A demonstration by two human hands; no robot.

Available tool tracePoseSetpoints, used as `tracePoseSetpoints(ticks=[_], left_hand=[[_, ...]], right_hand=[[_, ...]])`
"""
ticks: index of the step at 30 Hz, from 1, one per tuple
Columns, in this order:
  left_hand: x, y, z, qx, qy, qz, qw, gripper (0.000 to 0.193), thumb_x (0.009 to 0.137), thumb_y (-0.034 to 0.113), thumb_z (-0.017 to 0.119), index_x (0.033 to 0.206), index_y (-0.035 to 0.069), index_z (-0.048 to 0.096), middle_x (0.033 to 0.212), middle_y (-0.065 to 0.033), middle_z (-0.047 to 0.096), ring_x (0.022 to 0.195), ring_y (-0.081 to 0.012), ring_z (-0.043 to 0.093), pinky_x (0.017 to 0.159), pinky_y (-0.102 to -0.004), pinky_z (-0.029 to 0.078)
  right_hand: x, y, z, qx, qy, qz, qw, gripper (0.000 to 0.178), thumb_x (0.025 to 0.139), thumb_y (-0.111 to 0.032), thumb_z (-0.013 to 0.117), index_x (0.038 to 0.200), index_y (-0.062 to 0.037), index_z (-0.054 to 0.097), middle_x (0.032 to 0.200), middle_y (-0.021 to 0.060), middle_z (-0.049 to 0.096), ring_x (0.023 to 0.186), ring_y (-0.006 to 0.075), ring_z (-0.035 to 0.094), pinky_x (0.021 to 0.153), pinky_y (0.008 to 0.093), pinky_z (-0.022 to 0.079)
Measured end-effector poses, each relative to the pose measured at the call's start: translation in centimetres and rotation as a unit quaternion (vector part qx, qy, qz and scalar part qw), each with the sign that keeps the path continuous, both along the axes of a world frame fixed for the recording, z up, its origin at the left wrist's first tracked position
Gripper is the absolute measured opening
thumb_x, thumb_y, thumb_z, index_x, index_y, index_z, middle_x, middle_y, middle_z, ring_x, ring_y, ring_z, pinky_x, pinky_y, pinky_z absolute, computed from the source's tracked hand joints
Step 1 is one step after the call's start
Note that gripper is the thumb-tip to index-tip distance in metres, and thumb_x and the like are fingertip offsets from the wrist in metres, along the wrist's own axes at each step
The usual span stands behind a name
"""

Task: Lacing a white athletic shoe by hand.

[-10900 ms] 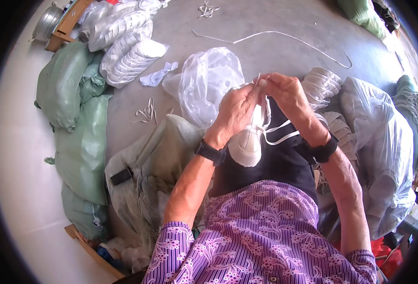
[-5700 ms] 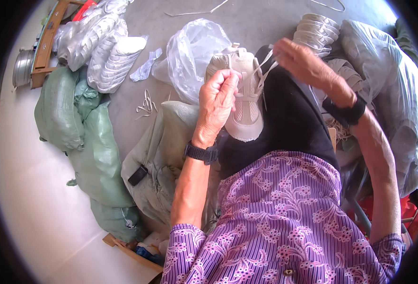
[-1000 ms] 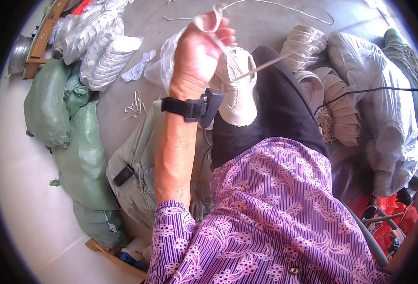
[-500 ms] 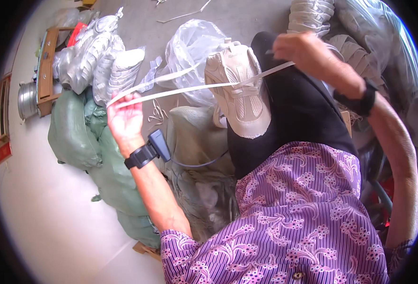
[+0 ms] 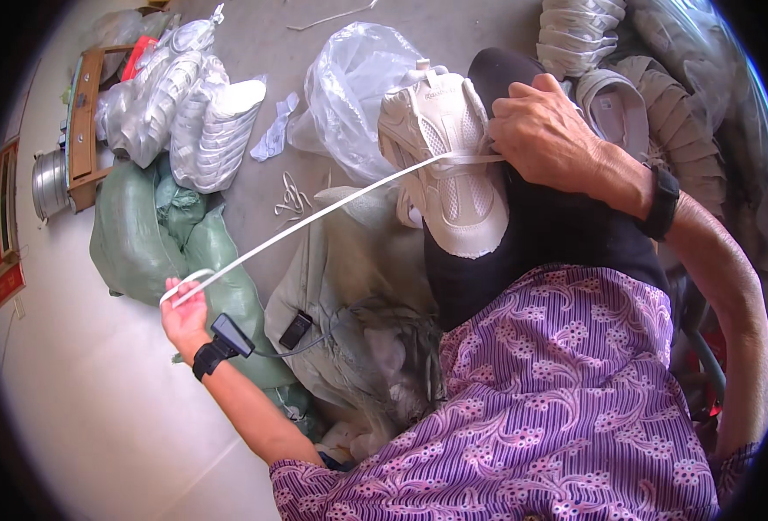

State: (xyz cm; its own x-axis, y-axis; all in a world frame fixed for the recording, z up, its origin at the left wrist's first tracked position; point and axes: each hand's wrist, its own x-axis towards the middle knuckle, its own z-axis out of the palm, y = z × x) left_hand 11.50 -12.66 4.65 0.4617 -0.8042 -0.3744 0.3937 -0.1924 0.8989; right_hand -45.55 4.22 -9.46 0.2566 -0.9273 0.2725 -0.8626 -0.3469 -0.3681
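I'm viewing the pale shoe [image 5: 469, 213] lying toe-inward on the black-clad lap [image 5: 575, 230], just left of my right hand [image 5: 547, 135], whose curled fingers are gripping the white lace [image 5: 340, 203]; well apart, my left hand [image 5: 184, 317] is holding it taut, fingers bent around it.

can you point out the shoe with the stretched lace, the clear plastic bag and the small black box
Shoe [image 5: 464, 200], head view, front half, behind the toe
Clear plastic bag [image 5: 349, 100], head view, middle of its crumpled side
Small black box [image 5: 295, 330], head view, middle of its upper face
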Motion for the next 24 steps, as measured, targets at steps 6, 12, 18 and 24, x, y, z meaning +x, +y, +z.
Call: tracePoseSetpoints(ticks=[6,12,18,24], left_hand=[[3.0,1.8,2.3,0.082,-0.108,-0.052,0.989,0.020,0.095,0.015,0.044,0.103,-0.001,0.055,0.082,-0.0068,0.060,0.048,-0.0118,0.039,0.044,-0.0271,0.035],[-17.7,5.5,-0.6,0.249,-0.350,-0.423,0.798,0.018,0.090,0.022,0.055,0.096,0.007,0.063,0.065,0.0050,0.041,0.045,-0.0009,0.030,0.039,-0.0177,0.020],[-28.5,7.1,-1.5,0.146,-0.326,-0.731,0.581,0.045,0.099,0.039,0.039,0.088,0.003,0.064,0.059,0.0049,0.043,0.052,-0.0030,0.036,0.048,-0.0203,0.028],[-33.5,7.9,0.2,0.103,-0.302,-0.779,0.540,0.054,0.100,0.041,0.033,0.084,0.000,0.066,0.057,0.0042,0.044,0.052,-0.0038,0.036,0.049,-0.0211,0.028]], right_hand=[[1.0,-0.5,0.2,0.025,0.001,0.007,1.000,0.008,0.070,-0.014,0.061,0.064,-0.0092,0.065,0.070,0.0026,0.059,0.077,0.0204,0.055,0.075,0.0389,0.033],[1.2,-1.0,0.4,0.128,0.062,0.026,0.989,0.009,0.070,-0.015,0.061,0.065,-0.0102,0.066,0.076,0.0052,0.061,0.082,0.0220,0.056,0.075,0.0376,0.034],[1.8,-2.4,3.6,-0.012,-0.094,0.005,0.996,0.027,0.073,-0.008,0.064,0.099,-0.0071,0.060,0.101,0.0104,0.055,0.091,0.0286,0.054,0.078,0.0405,0.041],[4.8,-3.7,5.3,0.060,-0.343,0.156,0.924,0.038,0.079,-0.002,0.061,0.117,-0.0029,0.053,0.108,0.0164,0.056,0.105,0.0320,0.055,0.088,0.0403,0.045]])
